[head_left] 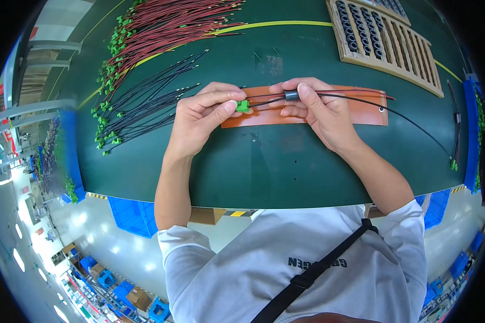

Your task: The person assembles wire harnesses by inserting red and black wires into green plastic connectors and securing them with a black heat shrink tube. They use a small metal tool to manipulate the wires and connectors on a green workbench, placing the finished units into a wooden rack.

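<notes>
Between the thumb and fingers of my left hand (202, 116) is a green connector (243, 106), with a red and a black wire running from it to the right. My right hand (323, 110) pinches a dark cylindrical ferrite core (291, 95) that sits around the wires. Beyond the core, the black wire (399, 114) curves down toward the right side of the table, and the red wire (369, 96) ends sooner. Under both hands lies an orange-brown strip (280, 117) on the green tabletop.
Red wires (172, 27) with green connectors are piled at the far left, black wires (151, 105) nearer. A wooden rack (399, 46) with rows of dark cores stands at the far right. Another wire assembly (457, 121) lies by the right edge. Blue bins (132, 215) stand below the table.
</notes>
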Demonstrator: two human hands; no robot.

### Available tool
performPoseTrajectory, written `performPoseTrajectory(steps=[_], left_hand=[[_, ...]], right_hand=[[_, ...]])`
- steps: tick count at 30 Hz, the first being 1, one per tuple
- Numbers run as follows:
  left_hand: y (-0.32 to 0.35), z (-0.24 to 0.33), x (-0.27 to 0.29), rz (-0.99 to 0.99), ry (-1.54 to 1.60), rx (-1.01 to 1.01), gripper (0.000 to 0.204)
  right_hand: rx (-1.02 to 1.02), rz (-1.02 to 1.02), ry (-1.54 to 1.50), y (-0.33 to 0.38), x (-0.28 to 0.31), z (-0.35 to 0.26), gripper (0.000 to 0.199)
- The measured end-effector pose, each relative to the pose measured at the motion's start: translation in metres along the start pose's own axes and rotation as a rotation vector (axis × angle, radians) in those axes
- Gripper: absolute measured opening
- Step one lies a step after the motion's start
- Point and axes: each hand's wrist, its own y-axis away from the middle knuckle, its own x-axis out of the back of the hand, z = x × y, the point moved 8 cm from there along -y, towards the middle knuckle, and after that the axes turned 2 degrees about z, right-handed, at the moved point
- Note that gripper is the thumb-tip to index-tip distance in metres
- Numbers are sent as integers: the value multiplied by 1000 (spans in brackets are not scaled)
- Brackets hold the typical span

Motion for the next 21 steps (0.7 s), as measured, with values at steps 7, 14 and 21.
performPoseTrajectory(steps=[7, 14, 21], left_hand=[[0, -1, -1, 103, -148, -34, 16], [-4, 8, -10, 105, -580, -162, 14], [-4, 22, -11, 127, -634, -282, 19]], right_hand=[[48, -20, 82, 1, -4, -4, 34], [66, -12, 144, 1, -4, -4, 32], [43, -35, 181, 0, -6, -2, 30]])
